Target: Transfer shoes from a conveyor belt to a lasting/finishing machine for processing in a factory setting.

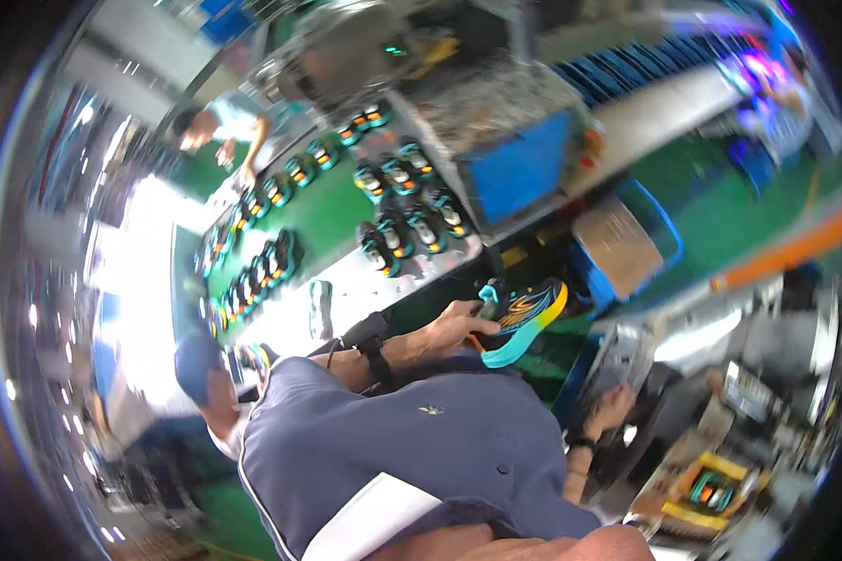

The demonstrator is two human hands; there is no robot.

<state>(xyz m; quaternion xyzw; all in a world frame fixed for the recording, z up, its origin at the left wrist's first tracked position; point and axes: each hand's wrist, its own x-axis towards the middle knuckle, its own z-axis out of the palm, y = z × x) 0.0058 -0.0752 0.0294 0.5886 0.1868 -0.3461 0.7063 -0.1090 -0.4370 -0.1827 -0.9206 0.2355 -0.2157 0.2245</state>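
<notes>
My left hand (460, 327) is closed round the heel end of a sneaker (530, 313), held in front of my chest. The sneaker has a dark upper with orange and blue streaks, a teal lining at the collar and a sole that runs from teal to yellow. Its toe points away to the right. On the right, my right hand (612, 408) is beside the edge of a grey metal machine part (624, 353). Motion smears its fingers, and I see nothing plainly held in them.
Several sneakers (398, 175) stand in rows on a green and white table (332, 217). One person (239, 126) is beyond it; another (201, 374) is at my left. A blue-framed cart (619, 245) with a brown board stands ahead right. A yellow-edged fixture (711, 488) is lower right.
</notes>
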